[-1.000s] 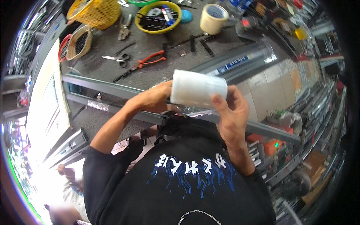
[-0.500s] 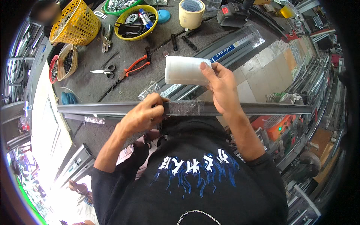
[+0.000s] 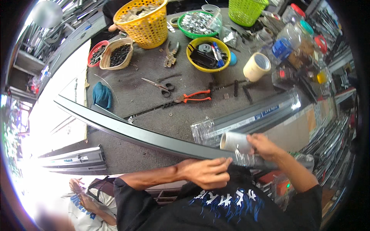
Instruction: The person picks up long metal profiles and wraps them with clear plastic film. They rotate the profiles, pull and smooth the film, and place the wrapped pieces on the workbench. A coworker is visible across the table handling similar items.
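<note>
My right hand grips one end of a roll of clear stretch film, held just above a long dark grey metal profile. The profile lies slanted in front of my body, its far-left end over the table. Clear film is wrapped round it below the roll. My left hand is closed, fingertips pinching the profile beside the film's edge; its thumb is hidden. Behind the roll, a film-wrapped bundle of profiles with a blue and white label lies on the table.
On the table lie scissors, orange-handled pliers and a blue cloth. Farther back stand a yellow basket, a yellow bowl and a cream tape roll. Another person's hands show at lower left.
The view has swung left, and the profile now slants down to the right. My right hand has brought the film roll down close to the profile. My left hand stays at the film.
</note>
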`<state>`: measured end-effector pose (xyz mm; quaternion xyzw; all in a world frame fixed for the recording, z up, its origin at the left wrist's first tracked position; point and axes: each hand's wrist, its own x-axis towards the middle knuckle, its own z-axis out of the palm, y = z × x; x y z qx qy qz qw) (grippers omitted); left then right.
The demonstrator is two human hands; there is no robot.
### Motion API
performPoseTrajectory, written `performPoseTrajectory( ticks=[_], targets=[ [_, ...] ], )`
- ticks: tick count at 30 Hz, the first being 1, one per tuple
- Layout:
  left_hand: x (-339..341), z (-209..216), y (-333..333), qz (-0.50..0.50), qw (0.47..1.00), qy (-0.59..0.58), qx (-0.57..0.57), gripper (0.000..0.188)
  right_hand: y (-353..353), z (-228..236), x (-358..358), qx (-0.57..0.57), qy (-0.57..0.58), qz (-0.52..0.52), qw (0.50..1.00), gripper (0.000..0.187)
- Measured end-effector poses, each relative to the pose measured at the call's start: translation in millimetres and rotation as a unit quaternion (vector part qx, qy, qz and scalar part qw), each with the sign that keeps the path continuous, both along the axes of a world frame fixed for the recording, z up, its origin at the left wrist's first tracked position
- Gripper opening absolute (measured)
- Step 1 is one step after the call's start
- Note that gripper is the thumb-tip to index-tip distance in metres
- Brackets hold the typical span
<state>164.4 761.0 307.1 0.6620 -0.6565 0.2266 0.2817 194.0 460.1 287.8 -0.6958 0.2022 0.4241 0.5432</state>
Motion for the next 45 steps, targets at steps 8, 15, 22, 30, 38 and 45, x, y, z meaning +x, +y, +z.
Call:
performPoseTrajectory(
  ticks=[8, 15, 22, 30, 38, 45],
  targets=[
    [-28.2, 17.1, 8.0, -0.026, 0.997, -0.073, 0.002, 0.020, 6.4, -6.9, -57.1, -0.029, -0.004, 0.163, 0.986, 0.036],
    [-54.0, 26.0, -8.0, 0.187, 0.973, -0.091, 0.105, 0.013, 14.4, -1.3, -59.8, -0.009, -0.157, 0.059, 0.986, 0.025],
    [-118.9, 16.8, -43.5, 0.609, 0.752, 0.187, -0.170, 0.069, 14.6, 8.9, -72.2, -0.043, -0.294, -0.035, 0.954, 0.034],
    [-89.0, 10.6, -120.5, 0.419, 0.417, 0.598, -0.541, 0.040, 20.5, 25.8, -70.7, 0.008, -0.349, -0.044, 0.936, 0.032],
    [-83.4, 10.4, -124.4, 0.263, 0.394, 0.581, -0.662, 0.047, 13.3, 22.2, -59.1, 0.337, -0.153, -0.149, 0.917, 0.021],
    [-79.4, 2.4, -119.5, 0.256, 0.304, 0.602, -0.693, 0.065, 24.5, 24.5, -62.0, 0.410, -0.064, -0.200, 0.887, 0.038]
  ],
)
